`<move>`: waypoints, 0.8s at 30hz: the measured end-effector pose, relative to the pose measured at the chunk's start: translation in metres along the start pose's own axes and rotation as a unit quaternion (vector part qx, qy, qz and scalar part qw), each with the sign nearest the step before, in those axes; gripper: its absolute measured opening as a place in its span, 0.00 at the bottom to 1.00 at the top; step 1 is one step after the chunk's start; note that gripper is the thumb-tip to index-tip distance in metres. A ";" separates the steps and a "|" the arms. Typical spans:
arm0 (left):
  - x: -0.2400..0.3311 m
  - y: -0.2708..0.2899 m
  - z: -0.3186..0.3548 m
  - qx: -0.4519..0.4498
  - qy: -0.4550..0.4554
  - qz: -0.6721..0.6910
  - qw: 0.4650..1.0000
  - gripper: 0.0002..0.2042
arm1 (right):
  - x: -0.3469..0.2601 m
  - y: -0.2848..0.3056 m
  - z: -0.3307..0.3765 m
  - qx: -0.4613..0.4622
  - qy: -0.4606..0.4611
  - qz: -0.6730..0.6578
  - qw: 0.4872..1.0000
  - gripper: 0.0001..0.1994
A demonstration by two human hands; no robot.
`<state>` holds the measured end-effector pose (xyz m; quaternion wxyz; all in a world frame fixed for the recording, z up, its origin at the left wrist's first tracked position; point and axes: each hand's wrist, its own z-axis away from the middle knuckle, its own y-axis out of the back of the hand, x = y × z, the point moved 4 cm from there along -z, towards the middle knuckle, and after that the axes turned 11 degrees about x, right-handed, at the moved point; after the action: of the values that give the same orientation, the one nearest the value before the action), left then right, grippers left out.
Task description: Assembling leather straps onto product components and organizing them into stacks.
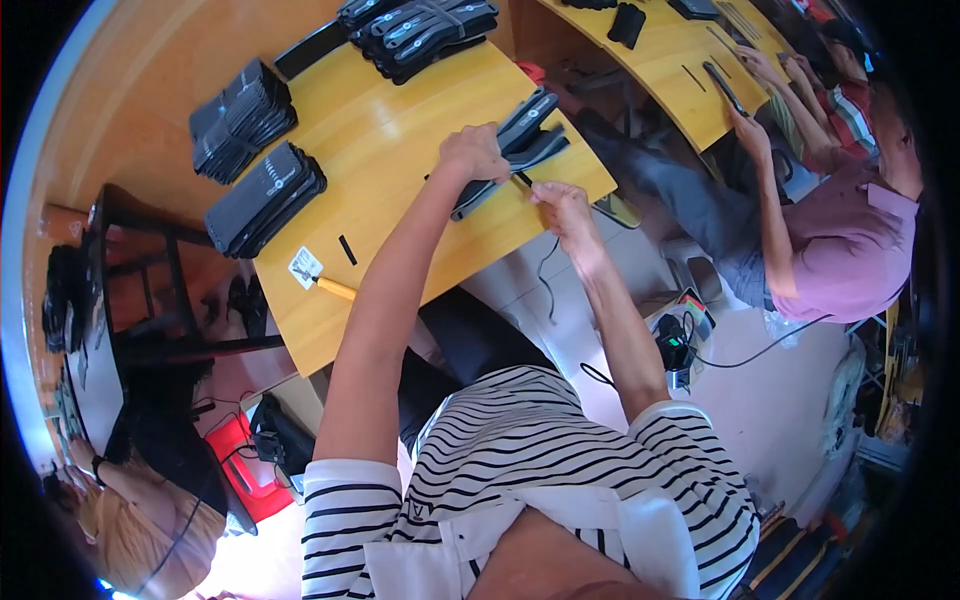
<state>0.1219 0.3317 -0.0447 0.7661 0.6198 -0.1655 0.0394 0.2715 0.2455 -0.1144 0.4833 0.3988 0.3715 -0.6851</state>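
Observation:
My left hand (pixel 474 153) is closed over a bundle of dark grey flat pieces (pixel 527 118), near the right edge of the yellow table. Their exact kind cannot be made out. Just right of it, my right hand (pixel 566 212) pinches a narrow black strip (pixel 523 180) that runs toward the bundle. Its fingertips are close to the bundle's near side. A similar short black strip (pixel 347 250) lies on the table left of my left forearm. Beside that are a small white card (pixel 304 267) and a yellow stick-like tool (pixel 335 288), partly behind my forearm.
Stacks of dark flat pieces stand on the table (pixel 390 120) at the left (pixel 265 200), (pixel 243 120) and far side (pixel 420 38). A seated person (pixel 840 240) works at another yellow table (pixel 690 95) on the right. A red stool (pixel 240 465) stands lower left.

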 end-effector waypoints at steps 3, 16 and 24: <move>-0.010 0.002 -0.005 0.016 0.004 0.013 1.000 0.31 | 0.002 0.006 -0.001 0.018 -0.005 0.023 1.000 0.10; 0.010 -0.020 0.025 0.050 -0.026 0.022 0.998 0.47 | 0.008 0.015 0.002 0.043 0.037 0.057 0.997 0.10; 0.010 -0.015 0.021 0.052 -0.058 0.019 0.997 0.42 | -0.028 0.003 0.016 -0.013 0.075 0.042 0.996 0.11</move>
<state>0.1314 0.3062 -0.0517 0.7214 0.6565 -0.2188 0.0264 0.2777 0.2404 -0.0823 0.4880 0.4578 0.3986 -0.6272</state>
